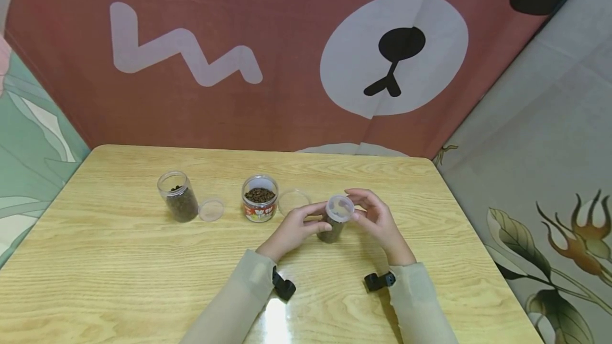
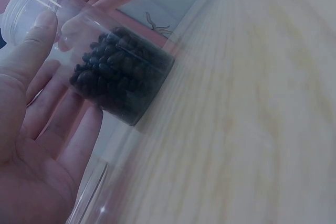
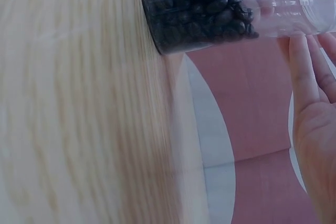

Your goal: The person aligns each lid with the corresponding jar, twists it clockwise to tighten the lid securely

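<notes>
A clear plastic jar (image 1: 330,234) stands between my hands, holding dark beans (image 2: 118,72) that look like coffee beans in its lower part. A translucent lid (image 1: 340,207) covers its mouth. My left hand (image 1: 298,230) grips the jar from the left, thumb on the near side just below the lid and fingers around the far side. From the right, my right hand (image 1: 375,216) holds the lid's edge, thumb at the near rim and index finger toward the back. In the right wrist view, the fingertips meet the jar (image 3: 273,9) near its neck.
Left of my hands stands an open tub (image 1: 260,211) of brown pellets with a red label, a clear round lid (image 1: 288,205) beside it. Farther left is an open jar (image 1: 183,207) of dark contents, its lid (image 1: 211,209) lying next to it. All are on a wood-grain table (image 1: 119,280).
</notes>
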`<state>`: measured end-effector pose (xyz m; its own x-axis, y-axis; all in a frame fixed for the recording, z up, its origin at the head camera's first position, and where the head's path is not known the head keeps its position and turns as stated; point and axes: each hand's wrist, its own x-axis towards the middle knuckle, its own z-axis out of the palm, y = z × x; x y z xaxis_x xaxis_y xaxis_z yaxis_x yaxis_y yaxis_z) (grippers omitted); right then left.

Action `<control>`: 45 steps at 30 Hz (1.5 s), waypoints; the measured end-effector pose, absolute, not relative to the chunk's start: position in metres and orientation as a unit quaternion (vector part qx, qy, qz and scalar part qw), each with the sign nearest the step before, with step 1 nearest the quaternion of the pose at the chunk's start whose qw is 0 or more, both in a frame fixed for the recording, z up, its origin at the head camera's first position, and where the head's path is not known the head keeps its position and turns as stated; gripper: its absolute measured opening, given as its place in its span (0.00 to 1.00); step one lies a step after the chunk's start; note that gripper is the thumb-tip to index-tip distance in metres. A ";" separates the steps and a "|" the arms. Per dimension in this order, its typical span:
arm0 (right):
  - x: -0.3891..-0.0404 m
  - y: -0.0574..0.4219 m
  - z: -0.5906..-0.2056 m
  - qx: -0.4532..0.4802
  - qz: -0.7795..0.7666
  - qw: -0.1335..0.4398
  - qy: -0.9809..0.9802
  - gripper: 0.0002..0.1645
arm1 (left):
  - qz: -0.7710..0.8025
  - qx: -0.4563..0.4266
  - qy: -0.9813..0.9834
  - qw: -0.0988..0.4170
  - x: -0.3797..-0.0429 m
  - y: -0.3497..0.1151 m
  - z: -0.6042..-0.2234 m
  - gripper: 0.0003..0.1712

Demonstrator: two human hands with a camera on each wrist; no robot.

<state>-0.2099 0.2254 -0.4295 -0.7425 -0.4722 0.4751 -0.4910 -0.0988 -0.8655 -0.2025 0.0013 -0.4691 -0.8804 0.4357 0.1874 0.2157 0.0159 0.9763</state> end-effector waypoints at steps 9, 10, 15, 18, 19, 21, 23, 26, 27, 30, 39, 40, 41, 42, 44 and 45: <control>-0.210 0.224 -0.429 0.385 0.637 0.006 -0.667 0.24 | 0.658 0.226 0.713 0.084 -0.202 0.000 -0.470 0.32; -0.210 0.224 -0.429 0.386 0.636 0.005 -0.668 0.24 | 0.659 0.226 0.712 0.084 -0.201 0.000 -0.470 0.32; -0.210 0.224 -0.430 0.385 0.630 0.002 -0.674 0.24 | 0.663 0.227 0.708 0.086 -0.202 -0.001 -0.471 0.31; -0.211 0.224 -0.431 0.383 0.635 -0.003 -0.670 0.24 | 0.663 0.224 0.709 0.086 -0.202 -0.001 -0.471 0.31; -0.212 0.225 -0.432 0.385 0.638 -0.003 -0.667 0.23 | 0.663 0.223 0.709 0.087 -0.201 0.000 -0.471 0.31; -0.212 0.225 -0.433 0.388 0.643 -0.002 -0.660 0.24 | 0.666 0.222 0.706 0.089 -0.201 0.000 -0.470 0.31; -0.212 0.226 -0.434 0.390 0.649 0.001 -0.653 0.24 | 0.669 0.222 0.704 0.092 -0.200 0.000 -0.468 0.31; -0.212 0.227 -0.436 0.385 0.657 0.003 -0.649 0.24 | 0.669 0.227 0.701 0.095 -0.195 -0.001 -0.456 0.30; -0.212 0.227 -0.436 0.382 0.658 0.003 -0.649 0.24 | 0.667 0.228 0.703 0.096 -0.193 -0.002 -0.451 0.30; -0.212 0.227 -0.436 0.371 0.664 0.000 -0.649 0.25 | 0.663 0.234 0.705 0.097 -0.187 -0.003 -0.438 0.30; -0.213 0.227 -0.437 0.361 0.674 0.000 -0.644 0.26 | 0.656 0.231 0.711 0.101 -0.188 -0.004 -0.437 0.30; -0.213 0.226 -0.437 0.360 0.675 0.000 -0.644 0.26 | 0.655 0.231 0.712 0.101 -0.188 -0.004 -0.437 0.30; -0.213 0.226 -0.437 0.361 0.675 0.000 -0.644 0.26 | 0.655 0.231 0.713 0.101 -0.189 -0.005 -0.438 0.30; -0.214 0.226 -0.437 0.360 0.675 -0.001 -0.644 0.26 | 0.655 0.231 0.713 0.100 -0.189 -0.005 -0.438 0.30; -0.214 0.225 -0.437 0.361 0.674 -0.003 -0.645 0.28 | 0.655 0.233 0.712 0.099 -0.190 -0.005 -0.438 0.30; -0.215 0.225 -0.436 0.362 0.673 -0.005 -0.645 0.29 | 0.656 0.233 0.711 0.098 -0.190 -0.005 -0.439 0.30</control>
